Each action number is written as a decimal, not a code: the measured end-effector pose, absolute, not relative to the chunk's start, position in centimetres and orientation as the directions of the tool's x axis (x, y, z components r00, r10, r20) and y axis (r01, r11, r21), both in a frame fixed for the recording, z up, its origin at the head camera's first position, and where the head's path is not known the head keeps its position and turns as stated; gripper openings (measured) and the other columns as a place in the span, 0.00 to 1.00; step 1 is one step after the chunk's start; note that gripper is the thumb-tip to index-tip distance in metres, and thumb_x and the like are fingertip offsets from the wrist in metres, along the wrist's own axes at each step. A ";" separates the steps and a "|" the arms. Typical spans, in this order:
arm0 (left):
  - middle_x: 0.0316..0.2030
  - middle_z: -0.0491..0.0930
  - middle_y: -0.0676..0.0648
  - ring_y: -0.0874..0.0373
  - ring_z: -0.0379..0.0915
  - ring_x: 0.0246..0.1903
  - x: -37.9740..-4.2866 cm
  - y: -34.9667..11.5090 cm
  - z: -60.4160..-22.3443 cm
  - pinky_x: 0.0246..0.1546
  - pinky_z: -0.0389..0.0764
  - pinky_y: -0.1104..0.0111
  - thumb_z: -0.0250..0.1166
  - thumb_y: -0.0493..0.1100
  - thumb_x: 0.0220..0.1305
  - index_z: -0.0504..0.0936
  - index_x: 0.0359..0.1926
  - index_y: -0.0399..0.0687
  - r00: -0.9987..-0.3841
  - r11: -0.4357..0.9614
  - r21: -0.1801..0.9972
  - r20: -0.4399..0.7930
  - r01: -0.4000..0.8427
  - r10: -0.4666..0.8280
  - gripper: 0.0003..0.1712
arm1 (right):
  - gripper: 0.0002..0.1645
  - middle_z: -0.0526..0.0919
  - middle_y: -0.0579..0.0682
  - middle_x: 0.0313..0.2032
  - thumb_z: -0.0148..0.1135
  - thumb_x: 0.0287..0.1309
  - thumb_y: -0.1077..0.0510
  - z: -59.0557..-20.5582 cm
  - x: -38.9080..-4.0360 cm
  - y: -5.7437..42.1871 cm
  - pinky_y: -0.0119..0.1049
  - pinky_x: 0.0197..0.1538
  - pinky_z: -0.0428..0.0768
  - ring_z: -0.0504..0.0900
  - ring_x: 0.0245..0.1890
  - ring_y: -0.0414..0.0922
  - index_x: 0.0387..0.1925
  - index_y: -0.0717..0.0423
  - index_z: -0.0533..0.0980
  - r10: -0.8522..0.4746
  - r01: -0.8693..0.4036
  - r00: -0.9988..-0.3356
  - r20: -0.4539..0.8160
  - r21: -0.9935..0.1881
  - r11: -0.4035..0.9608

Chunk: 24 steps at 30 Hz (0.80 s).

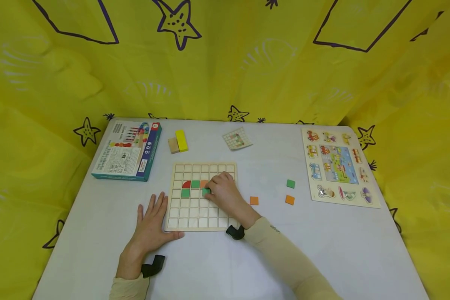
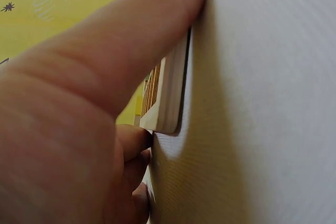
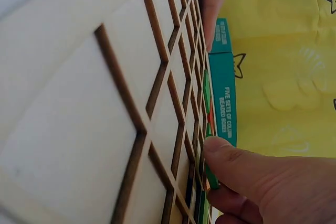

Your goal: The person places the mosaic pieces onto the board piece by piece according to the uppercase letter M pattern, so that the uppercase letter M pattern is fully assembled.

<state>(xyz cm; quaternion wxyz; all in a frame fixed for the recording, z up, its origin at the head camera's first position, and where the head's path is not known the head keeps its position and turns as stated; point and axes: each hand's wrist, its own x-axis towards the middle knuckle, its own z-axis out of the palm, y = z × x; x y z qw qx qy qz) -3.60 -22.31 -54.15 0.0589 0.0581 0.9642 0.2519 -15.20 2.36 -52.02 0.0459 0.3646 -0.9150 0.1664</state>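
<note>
A wooden grid board [image 1: 193,212] lies on the white table. In its cells sit a red quarter-round tile [image 1: 186,184], a green square tile [image 1: 195,184], an orange tile [image 1: 203,183] and, one row nearer, another green tile [image 1: 185,193]. Between thumb and fingers my right hand [image 1: 228,195] pinches a green square tile [image 3: 211,178], right at a cell below the orange one. My left hand [image 1: 150,228] is spread flat at the board's near left corner, its thumb along the front edge and fingers beside the left edge.
Right of the board lie loose orange tiles [image 1: 254,201] [image 1: 290,200] and a green tile [image 1: 291,183]. Behind it are a pattern card [image 1: 237,138], a yellow block [image 1: 181,141] and a plain wooden block [image 1: 173,146]. A box [image 1: 127,151] stands left, a picture puzzle [image 1: 341,166] far right.
</note>
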 end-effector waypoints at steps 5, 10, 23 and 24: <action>0.75 0.44 0.36 0.40 0.28 0.73 -3.6 -22.3 -54.1 0.65 0.24 0.40 0.73 0.72 0.39 0.50 0.74 0.33 -0.986 0.866 0.495 -0.092 0.077 0.141 0.73 | 0.15 0.82 0.44 0.38 0.73 0.54 0.47 -52.0 -15.0 1.9 0.48 0.65 0.61 0.76 0.44 0.46 0.38 0.51 0.84 -0.647 -0.671 -0.740 0.182 -0.263 0.693; 0.74 0.46 0.36 0.39 0.30 0.73 -3.6 -22.3 -54.1 0.64 0.27 0.38 0.74 0.73 0.39 0.52 0.74 0.33 -0.988 0.863 0.497 -0.071 0.086 0.139 0.73 | 0.14 0.82 0.44 0.37 0.74 0.53 0.47 -52.2 -15.1 1.6 0.47 0.65 0.62 0.76 0.43 0.46 0.37 0.50 0.84 -0.641 -0.668 -0.743 0.193 -0.249 0.701; 0.75 0.44 0.37 0.40 0.29 0.73 -3.7 -22.3 -54.2 0.65 0.26 0.39 0.73 0.73 0.39 0.51 0.74 0.33 -0.987 0.867 0.492 -0.089 0.076 0.137 0.73 | 0.14 0.81 0.46 0.39 0.73 0.54 0.49 -52.0 -15.2 2.8 0.48 0.65 0.61 0.76 0.46 0.48 0.39 0.52 0.84 -0.623 -0.652 -0.756 0.202 -0.317 0.689; 0.75 0.44 0.37 0.40 0.29 0.73 -3.7 -22.3 -54.2 0.65 0.26 0.39 0.73 0.73 0.39 0.51 0.74 0.33 -0.987 0.867 0.493 -0.087 0.078 0.138 0.73 | 0.14 0.82 0.47 0.39 0.72 0.55 0.49 -52.0 -15.2 3.2 0.48 0.65 0.61 0.76 0.47 0.48 0.40 0.52 0.84 -0.616 -0.648 -0.760 0.209 -0.323 0.690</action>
